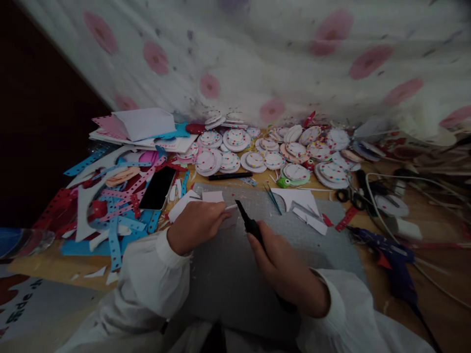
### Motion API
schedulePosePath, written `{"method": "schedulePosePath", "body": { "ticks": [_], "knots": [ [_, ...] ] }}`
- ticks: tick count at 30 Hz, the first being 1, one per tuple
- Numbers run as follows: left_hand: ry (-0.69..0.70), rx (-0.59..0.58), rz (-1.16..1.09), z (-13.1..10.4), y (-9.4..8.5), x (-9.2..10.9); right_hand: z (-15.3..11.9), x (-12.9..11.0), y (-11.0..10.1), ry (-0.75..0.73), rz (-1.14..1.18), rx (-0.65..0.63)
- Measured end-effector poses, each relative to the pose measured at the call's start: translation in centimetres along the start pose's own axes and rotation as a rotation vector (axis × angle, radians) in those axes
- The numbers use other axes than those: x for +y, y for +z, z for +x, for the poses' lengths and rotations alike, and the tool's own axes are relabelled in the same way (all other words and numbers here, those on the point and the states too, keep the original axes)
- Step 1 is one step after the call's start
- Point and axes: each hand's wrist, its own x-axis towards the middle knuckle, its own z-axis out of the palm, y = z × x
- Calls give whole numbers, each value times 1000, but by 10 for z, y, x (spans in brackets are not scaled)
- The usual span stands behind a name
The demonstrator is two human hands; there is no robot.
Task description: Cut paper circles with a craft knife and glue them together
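Note:
My left hand (198, 223) is closed, with a small white strip (231, 208) pinched between thumb and fingertips. My right hand (285, 267) grips a black utility knife (251, 226), its dark blade tilted up and left, close to the strip but apart from it. Both hands are above a grey cutting mat (257, 294). White cut pieces (212, 196) lie just beyond my left hand. Farther right on the mat are tweezers (273, 200), a larger white offcut (299, 200) and a narrow white piece (311, 221).
Several layered white discs with coloured dots (236, 139) crowd the table's back. At left, a phone (158, 189) lies by tangled coloured strips (114, 240). Scissors (349, 197) and a blue glue gun (390, 252) with a cable lie at right. A flowered curtain (243, 54) hangs behind.

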Motion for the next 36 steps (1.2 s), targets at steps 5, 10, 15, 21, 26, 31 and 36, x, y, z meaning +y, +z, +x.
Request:
{"method": "schedulePosePath", "body": {
  "ticks": [5, 10, 15, 21, 26, 31, 36],
  "knots": [
    [-22, -60, -16, 1, -3, 2, 2, -1, 1, 54, -66, -84],
    [-4, -25, -29, 0, -1, 2, 4, -3, 0, 80, -147, -138],
    [9, 9, -37, 0, 1, 1, 4, -5, 2, 109, -208, -163],
    [5, 4, -15, 1, 1, 1, 4, -9, 4, 201, -259, -240],
    [-13, -14, -12, 3, -1, 3, 4, -10, 4, 251, -294, -290],
    [-33, -36, -13, 3, -1, 4, 6, -8, 6, 265, -336, -327],
    [-38, -39, -10, 5, -1, 5, 7, -8, 7, 278, -331, -338]
  ]
}}
